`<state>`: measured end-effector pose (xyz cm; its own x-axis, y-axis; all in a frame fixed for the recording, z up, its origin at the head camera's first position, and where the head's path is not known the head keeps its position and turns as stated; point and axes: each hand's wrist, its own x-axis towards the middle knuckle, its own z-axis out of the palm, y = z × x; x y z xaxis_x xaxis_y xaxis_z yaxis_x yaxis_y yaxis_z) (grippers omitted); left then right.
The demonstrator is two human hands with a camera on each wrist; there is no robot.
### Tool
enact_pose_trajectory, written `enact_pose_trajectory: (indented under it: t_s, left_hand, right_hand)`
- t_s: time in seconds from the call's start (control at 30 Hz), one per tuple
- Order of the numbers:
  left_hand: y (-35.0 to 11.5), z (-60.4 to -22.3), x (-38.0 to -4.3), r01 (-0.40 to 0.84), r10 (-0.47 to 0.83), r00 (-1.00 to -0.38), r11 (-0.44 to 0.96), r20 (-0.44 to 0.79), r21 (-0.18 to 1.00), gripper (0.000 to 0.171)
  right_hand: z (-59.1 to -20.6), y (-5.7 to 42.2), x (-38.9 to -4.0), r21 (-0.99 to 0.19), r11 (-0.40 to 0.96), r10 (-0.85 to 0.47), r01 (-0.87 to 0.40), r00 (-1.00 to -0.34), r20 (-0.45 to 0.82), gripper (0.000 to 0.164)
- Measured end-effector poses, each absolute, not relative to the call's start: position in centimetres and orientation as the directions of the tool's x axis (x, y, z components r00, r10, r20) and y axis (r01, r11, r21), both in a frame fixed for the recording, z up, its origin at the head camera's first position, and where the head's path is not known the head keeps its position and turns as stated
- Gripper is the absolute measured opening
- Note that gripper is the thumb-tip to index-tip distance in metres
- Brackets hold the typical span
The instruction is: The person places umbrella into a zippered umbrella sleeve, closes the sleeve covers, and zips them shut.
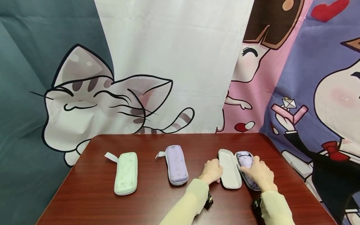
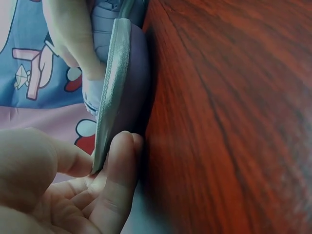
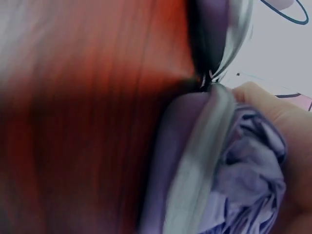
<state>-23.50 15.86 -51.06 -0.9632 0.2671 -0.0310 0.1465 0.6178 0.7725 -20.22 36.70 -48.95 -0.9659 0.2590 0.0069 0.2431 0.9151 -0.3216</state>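
Observation:
A lavender zip case lies unfolded at the right of the table, its pale-lined lid (image 1: 230,170) to the left. In its right half sits a bundle of pleated lavender fabric (image 1: 244,160) with a dark band, like a folded compact umbrella. My left hand (image 1: 211,172) pinches the lid's outer rim (image 2: 113,83) between thumb and finger. Over the bundle (image 3: 248,170) my right hand (image 1: 260,173) curls, thumb toward the hinge; its fingertips are mostly hidden.
A closed purple zip case (image 1: 176,165) with a strap lies left of my left hand. Farther left is a closed mint-green case (image 1: 126,173), also strapped. The brown table (image 1: 152,206) ends at a printed cartoon curtain (image 1: 174,47).

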Motion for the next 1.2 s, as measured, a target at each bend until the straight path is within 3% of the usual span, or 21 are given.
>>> enact_pose_trajectory:
  t_s: [0.2, 0.4, 0.47, 0.7, 0.9, 1.2]
  left_hand:
    - [15.8, -51.1, -23.5, 0.150, 0.269, -0.963, 0.618, -0.028, 0.772, 0.019]
    - [15.6, -50.7, -23.5, 0.133, 0.267, -0.963, 0.606, -0.043, 0.784, 0.020]
    - [15.6, -50.7, -23.5, 0.124, 0.266, -0.962, 0.603, -0.052, 0.788, 0.020]
    - [15.8, -51.0, -23.2, 0.093, 0.264, -0.962, 0.559, -0.070, 0.824, 0.016]
    - [15.8, -50.9, -23.0, 0.047, 0.272, -0.958, 0.461, -0.091, 0.886, 0.014]
    - [16.0, -50.6, -23.0, -0.061, 0.295, -0.945, 0.258, -0.139, 0.964, 0.020]
  right_hand:
    - [-49.1, 37.0, -20.4, -0.305, 0.924, 0.233, 0.230, -0.972, -0.028, 0.078]
    - [-47.9, 37.8, -20.6, -0.356, 0.916, 0.161, 0.185, -0.982, -0.098, 0.089]
    - [-47.4, 38.4, -20.5, -0.380, 0.913, 0.122, 0.150, -0.988, -0.099, 0.085]
    - [-46.8, 41.0, -19.8, -0.463, 0.886, 0.024, 0.033, -0.999, -0.025, 0.034]
    - [-48.1, 43.1, -19.4, -0.720, 0.678, 0.043, 0.147, -0.986, -0.160, 0.030]
    - [-49.2, 44.4, -19.7, -0.796, 0.583, -0.024, 0.164, -0.976, -0.219, 0.033]
